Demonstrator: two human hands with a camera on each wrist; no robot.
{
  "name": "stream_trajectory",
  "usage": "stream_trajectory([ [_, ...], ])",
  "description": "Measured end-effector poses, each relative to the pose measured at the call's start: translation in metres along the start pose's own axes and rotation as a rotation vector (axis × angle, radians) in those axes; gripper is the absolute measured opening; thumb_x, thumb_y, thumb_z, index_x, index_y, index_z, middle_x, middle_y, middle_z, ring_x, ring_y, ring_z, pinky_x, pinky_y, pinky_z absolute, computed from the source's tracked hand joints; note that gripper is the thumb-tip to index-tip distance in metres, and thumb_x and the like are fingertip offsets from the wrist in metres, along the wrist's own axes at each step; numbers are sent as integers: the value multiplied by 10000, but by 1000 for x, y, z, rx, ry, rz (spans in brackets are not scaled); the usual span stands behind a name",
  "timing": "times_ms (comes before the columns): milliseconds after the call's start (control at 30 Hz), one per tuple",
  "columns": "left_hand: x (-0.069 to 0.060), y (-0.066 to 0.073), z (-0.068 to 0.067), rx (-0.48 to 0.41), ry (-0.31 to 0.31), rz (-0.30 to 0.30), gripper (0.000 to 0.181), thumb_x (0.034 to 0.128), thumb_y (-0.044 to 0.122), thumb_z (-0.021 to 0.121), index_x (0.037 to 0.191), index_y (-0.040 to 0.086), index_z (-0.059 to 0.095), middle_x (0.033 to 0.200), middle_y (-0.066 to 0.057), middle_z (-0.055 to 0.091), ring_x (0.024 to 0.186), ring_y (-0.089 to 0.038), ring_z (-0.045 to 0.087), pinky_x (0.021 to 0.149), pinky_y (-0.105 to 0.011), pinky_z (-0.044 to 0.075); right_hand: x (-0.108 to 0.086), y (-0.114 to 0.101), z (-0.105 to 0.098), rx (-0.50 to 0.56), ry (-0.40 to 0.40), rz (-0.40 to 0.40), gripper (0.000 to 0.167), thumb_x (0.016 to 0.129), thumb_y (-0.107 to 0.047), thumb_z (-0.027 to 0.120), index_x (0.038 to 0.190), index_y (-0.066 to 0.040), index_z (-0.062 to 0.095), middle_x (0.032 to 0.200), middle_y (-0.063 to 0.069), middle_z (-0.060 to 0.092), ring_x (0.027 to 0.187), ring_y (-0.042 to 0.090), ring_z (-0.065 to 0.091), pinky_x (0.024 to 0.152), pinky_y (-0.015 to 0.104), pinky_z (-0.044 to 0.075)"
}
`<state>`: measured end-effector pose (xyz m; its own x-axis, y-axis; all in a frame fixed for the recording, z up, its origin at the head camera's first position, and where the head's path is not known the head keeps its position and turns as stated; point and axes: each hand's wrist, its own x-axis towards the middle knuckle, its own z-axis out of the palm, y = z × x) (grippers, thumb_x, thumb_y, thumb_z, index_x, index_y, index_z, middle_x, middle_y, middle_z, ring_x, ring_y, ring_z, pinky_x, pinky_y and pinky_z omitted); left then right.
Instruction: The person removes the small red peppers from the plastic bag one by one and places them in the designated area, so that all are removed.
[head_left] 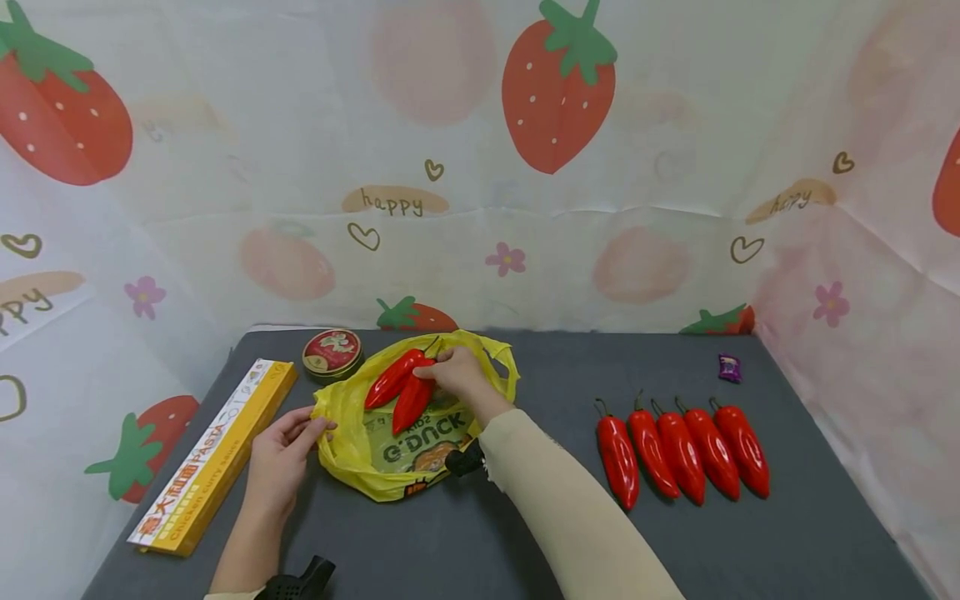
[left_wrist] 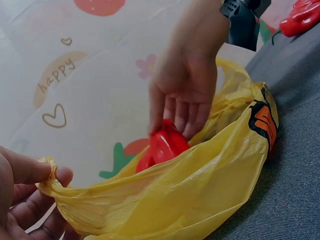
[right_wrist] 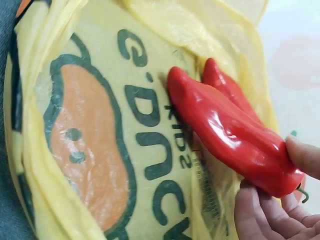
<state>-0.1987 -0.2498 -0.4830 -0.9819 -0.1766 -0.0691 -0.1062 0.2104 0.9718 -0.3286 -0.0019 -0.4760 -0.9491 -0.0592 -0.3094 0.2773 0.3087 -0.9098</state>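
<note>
A yellow plastic bag [head_left: 348, 454] lies open on the dark table, printed letters showing inside it. My left hand [head_left: 281, 454] pinches the bag's left rim between thumb and fingers; the left wrist view shows the bunched plastic there. Over the bag's opening, my right hand [head_left: 467, 379] grips a red pepper [right_wrist: 235, 135] by its stem end, with the tip pointing down into the bag. A second red pepper [head_left: 392, 379] is right beside it, partly behind it in the right wrist view. Whether the held pepper touches the bag's bottom I cannot tell.
Several more red peppers [head_left: 682, 450] lie in a row on the right of the table. A small purple packet [head_left: 729, 367] is behind them. On the left are a long yellow pasta box [head_left: 213, 458] and a round red tin [head_left: 332, 353], close to the bag.
</note>
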Motion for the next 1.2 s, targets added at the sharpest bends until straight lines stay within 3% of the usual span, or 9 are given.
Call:
stream_trajectory([
  [100, 0, -1, 0, 6, 1, 5, 457, 1032, 349, 576, 1369, 40, 568, 977, 172, 711, 959, -36, 617, 847, -122, 511, -6, -5, -1, 101, -27, -14, 401, 874, -174, 808, 1114, -13, 531, 1072, 112, 566, 828, 226, 652, 790, 394, 603],
  [267, -1, -2, 0, 17, 7, 5, 457, 1029, 364, 578, 1355, 45, 576, 978, 169, 714, 958, -34, 621, 856, -127, 515, -14, -13, -8, 187, -54, -26, 477, 905, -158, 773, 1278, 2, 523, 1240, 208, 591, 919, 314, 722, 879, 491, 584],
  [667, 2, 0, 1, 4, 4, -3, 446, 1031, 353, 577, 1357, 49, 572, 971, 170, 715, 955, -41, 617, 851, -133, 515, -31, -26, -33, 149, -130, -102, 550, 921, -272, 761, 1376, -52, 544, 1231, 186, 610, 982, 299, 706, 894, 545, 563],
  [967, 1, 0, 1, 6, 3, -22, 440, 1034, 328, 578, 1383, 60, 567, 976, 178, 718, 978, -41, 608, 848, -127, 508, -46, -28, -54, 113, -143, -170, 579, 897, -315, 784, 1369, -62, 564, 1170, 164, 642, 926, 272, 718, 753, 421, 620],
  [1200, -1, -2, 3, 25, 11, -5, 459, 1024, 372, 584, 1358, 57, 586, 971, 162, 717, 963, -50, 606, 847, -131, 512, -60, -24, -73, 64, -143, -207, 591, 913, -309, 767, 1400, -54, 548, 1191, 182, 633, 935, 249, 704, 788, 446, 614],
])
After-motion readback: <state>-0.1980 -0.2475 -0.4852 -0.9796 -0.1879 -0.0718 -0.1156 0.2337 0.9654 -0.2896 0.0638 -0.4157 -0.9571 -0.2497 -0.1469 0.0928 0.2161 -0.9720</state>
